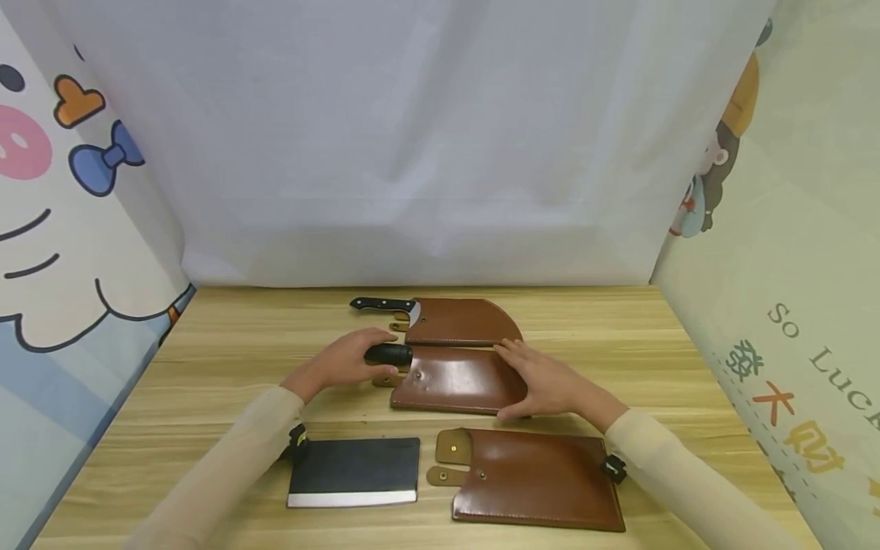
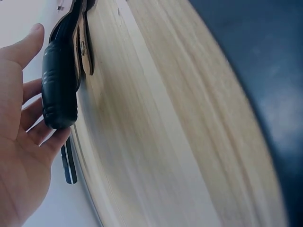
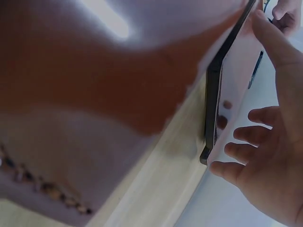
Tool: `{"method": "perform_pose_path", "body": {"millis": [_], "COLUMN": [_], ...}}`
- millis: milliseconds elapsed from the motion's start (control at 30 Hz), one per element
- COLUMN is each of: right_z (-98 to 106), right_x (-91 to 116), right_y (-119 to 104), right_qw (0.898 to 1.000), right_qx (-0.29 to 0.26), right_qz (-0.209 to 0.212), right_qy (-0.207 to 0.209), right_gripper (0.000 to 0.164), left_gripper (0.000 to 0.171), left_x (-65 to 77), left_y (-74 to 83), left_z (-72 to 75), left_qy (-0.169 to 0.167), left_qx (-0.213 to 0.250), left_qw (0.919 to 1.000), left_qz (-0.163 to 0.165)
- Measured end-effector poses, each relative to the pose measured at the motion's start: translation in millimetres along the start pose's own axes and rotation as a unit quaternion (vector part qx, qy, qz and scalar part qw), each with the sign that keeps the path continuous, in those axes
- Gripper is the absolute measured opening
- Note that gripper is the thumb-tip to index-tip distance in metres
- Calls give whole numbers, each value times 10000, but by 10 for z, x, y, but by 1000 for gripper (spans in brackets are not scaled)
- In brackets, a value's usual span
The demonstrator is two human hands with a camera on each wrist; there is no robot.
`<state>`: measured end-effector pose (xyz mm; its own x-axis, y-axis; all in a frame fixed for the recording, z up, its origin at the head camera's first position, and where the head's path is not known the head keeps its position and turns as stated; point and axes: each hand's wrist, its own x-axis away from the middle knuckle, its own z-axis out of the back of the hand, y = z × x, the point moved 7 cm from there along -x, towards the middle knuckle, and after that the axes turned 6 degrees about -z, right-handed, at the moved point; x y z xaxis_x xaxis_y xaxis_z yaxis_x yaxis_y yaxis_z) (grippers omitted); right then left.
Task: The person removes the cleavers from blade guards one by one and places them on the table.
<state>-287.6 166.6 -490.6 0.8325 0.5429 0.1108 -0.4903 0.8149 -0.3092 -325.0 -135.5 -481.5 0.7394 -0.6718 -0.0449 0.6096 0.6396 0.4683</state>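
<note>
While the left hand (image 1: pixel 351 357) sits loosely around a black handle (image 1: pixel 389 354) at the middle of the table (image 1: pixel 172 397), its thumb stands clear of the grip, with the other fingers relaxed behind it; whether they press on it I cannot tell. That handle sticks out of the left end of the middle brown sheath (image 1: pixel 457 378), which lies flat. At the sheath's right end, the right hand (image 1: pixel 546 378) is spread, thumb apart from the fingers, the fingertips near the upper corner and the thumb by the lower edge; firm contact cannot be told. Just behind lies the rear brown sheath (image 1: pixel 461 321), a riveted black knife handle (image 1: pixel 381 304) projecting from its left side. Nearer the person, a dark cleaver blade (image 1: pixel 354 466) with a bright edge rests left of the front brown sheath (image 1: pixel 543 477), whose straps (image 1: pixel 448 477) point left. A pale cloth (image 1: pixel 412 137) hangs beyond the table
</note>
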Motion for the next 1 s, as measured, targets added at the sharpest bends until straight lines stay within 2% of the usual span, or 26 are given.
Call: {"method": "perform_pose_path", "body": {"millis": [300, 600, 800, 1000], "right_z": [-75, -124, -122, -93], "right_x": [-10, -25, -32, -36], "right_y": [-9, 19, 15, 21], "right_qw": [9996, 9994, 9996, 9998], "right_qx": [-135, 79, 82, 141], "right_qz": [-58, -43, -20, -112], "right_qy": [-259, -346, -257, -122], "right_gripper": [128, 129, 127, 124], "left_gripper": [70, 61, 51, 43], "left_x": [-52, -87, -121, -131], "left_y": [-37, -12, -8, -30], "left_z": [-71, -57, -47, -54], "left_qy": [-94, -58, 72, 135], "left_qx": [-29, -212, -420, -436], "left_qw": [9999, 9994, 9990, 9990], "left_qz": [87, 249, 129, 33]}}
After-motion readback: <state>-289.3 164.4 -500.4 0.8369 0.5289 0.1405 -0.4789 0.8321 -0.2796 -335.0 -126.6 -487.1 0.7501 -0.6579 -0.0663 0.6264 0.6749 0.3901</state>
